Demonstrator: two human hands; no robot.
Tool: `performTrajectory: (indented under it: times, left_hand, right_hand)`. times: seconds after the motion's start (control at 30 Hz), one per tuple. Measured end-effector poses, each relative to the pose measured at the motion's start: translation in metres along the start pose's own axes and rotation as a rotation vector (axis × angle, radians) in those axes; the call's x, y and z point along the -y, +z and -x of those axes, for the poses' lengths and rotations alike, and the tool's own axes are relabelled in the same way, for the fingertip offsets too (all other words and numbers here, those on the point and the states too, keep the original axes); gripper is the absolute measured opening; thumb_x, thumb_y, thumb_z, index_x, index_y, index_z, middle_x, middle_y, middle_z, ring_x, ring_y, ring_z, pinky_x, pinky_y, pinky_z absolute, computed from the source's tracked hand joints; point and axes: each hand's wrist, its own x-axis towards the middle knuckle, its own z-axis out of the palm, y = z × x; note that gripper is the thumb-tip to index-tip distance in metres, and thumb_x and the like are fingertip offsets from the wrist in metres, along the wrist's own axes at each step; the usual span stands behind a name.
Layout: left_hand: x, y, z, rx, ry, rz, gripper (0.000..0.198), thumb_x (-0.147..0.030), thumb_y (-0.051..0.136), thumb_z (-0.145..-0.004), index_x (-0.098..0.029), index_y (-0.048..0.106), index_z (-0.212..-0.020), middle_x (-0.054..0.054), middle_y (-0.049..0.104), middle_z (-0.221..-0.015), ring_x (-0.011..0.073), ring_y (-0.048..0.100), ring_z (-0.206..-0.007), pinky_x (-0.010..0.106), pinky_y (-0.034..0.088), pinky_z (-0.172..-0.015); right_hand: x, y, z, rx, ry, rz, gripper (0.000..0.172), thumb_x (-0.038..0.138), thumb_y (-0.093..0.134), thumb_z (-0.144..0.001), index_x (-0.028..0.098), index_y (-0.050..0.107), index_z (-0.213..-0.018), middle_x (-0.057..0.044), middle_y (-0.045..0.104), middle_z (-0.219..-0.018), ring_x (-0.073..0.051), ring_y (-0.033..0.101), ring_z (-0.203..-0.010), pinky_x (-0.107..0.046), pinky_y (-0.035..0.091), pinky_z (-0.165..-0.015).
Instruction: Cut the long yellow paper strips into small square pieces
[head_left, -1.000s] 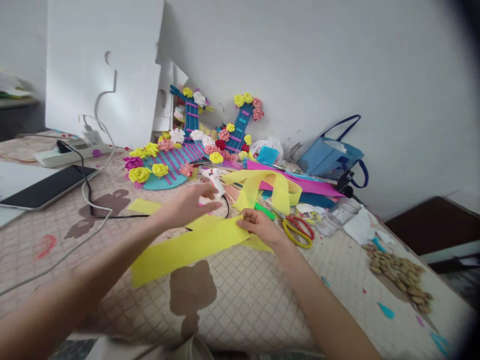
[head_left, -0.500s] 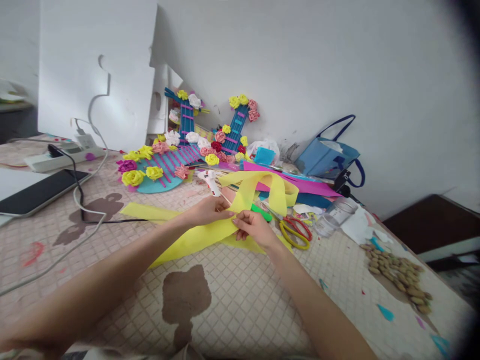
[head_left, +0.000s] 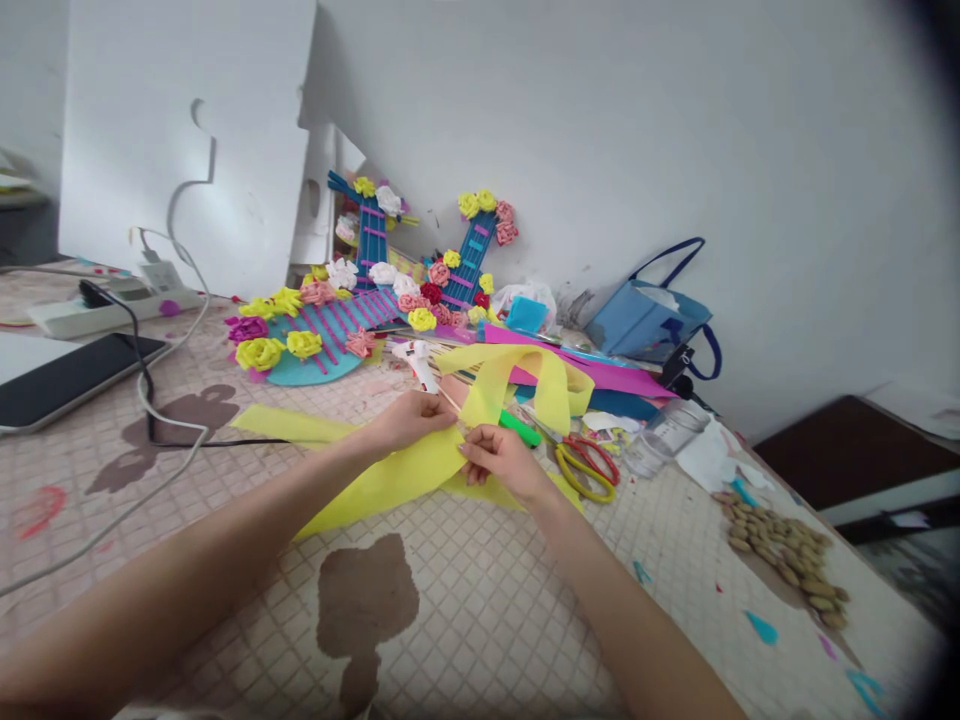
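Note:
A long yellow crepe paper strip (head_left: pixel 382 482) runs between my hands, with a loop of it curling up beyond them. My left hand (head_left: pixel 411 418) pinches its upper edge. Close beside it, my right hand (head_left: pixel 499 462) is closed on the strip with thumb and fingers. Another yellow strip lies beneath, poking out at the left. Just past my fingers are a white glue gun (head_left: pixel 417 364) and a bright green object (head_left: pixel 520 428). Scissors (head_left: pixel 586 470) with red and yellow handles lie right of my right hand.
Flower-decorated blue craft pieces (head_left: pixel 330 335) stand at the back against the wall. A tablet (head_left: pixel 75 380), cables and a power strip (head_left: pixel 112 312) are at the left. A clear jar (head_left: pixel 671 430), a pile of nuts (head_left: pixel 784 555) and a blue bag (head_left: pixel 649 318) are at the right.
The view has shifted slightly. Both hands keep their grip on the yellow strip, with barely any movement between them.

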Motion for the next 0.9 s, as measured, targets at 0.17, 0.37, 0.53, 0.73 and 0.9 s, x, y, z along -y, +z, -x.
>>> performTrajectory:
  times: [0.17, 0.37, 0.53, 0.73, 0.9]
  left_hand:
    - [0.001, -0.009, 0.008, 0.161, -0.124, -0.09, 0.035, -0.049, 0.061, -0.068, -0.015, 0.057, -0.064, -0.002, 0.051, -0.054, 0.0093, 0.044, -0.048, 0.021, 0.026, -0.044]
    - [0.0, -0.023, 0.011, 0.145, -0.209, -0.09, 0.033, -0.047, 0.063, -0.067, -0.015, 0.058, -0.067, 0.0, 0.056, -0.059, 0.0109, 0.048, -0.05, 0.02, 0.03, -0.044]
    - [-0.004, -0.03, 0.011, 0.168, -0.277, 0.021, 0.036, -0.049, 0.061, -0.069, -0.014, 0.062, -0.073, 0.002, 0.06, -0.063, 0.0109, 0.048, -0.05, 0.021, 0.029, -0.045]
    - [-0.004, -0.027, 0.019, 0.184, -0.336, 0.096, 0.037, -0.049, 0.063, -0.068, -0.014, 0.063, -0.08, 0.005, 0.065, -0.073, 0.012, 0.053, -0.053, 0.021, 0.033, -0.047]
    - [0.002, -0.025, 0.025, 0.213, -0.354, 0.204, 0.038, -0.049, 0.065, -0.066, -0.015, 0.064, -0.082, 0.006, 0.068, -0.079, 0.014, 0.057, -0.057, 0.022, 0.037, -0.05]
  right_hand:
    - [-0.001, -0.001, -0.002, -0.062, -0.023, 0.01, 0.032, 0.044, 0.066, -0.069, 0.016, 0.052, -0.074, 0.001, 0.063, -0.058, -0.009, 0.056, -0.042, -0.019, 0.04, -0.041]
    - [0.024, -0.052, 0.013, -0.052, -0.058, 0.388, 0.025, 0.042, 0.057, -0.077, 0.018, 0.054, -0.08, -0.001, 0.064, -0.071, -0.012, 0.059, -0.056, -0.023, 0.042, -0.051]
    - [0.025, -0.133, 0.042, -0.382, 0.189, 1.143, 0.017, 0.034, 0.061, -0.071, 0.019, 0.052, -0.074, -0.002, 0.061, -0.074, -0.015, 0.055, -0.067, -0.023, 0.035, -0.056]
    - [-0.008, -0.163, 0.047, -0.299, 0.287, 1.169, 0.031, 0.031, 0.071, -0.057, 0.019, 0.046, -0.071, 0.003, 0.053, -0.063, -0.014, 0.048, -0.059, -0.023, 0.029, -0.05]
    - [-0.011, -0.168, 0.049, -0.253, 0.284, 1.145, 0.029, 0.034, 0.067, -0.061, 0.02, 0.043, -0.069, 0.004, 0.051, -0.061, -0.012, 0.046, -0.057, -0.023, 0.03, -0.05]
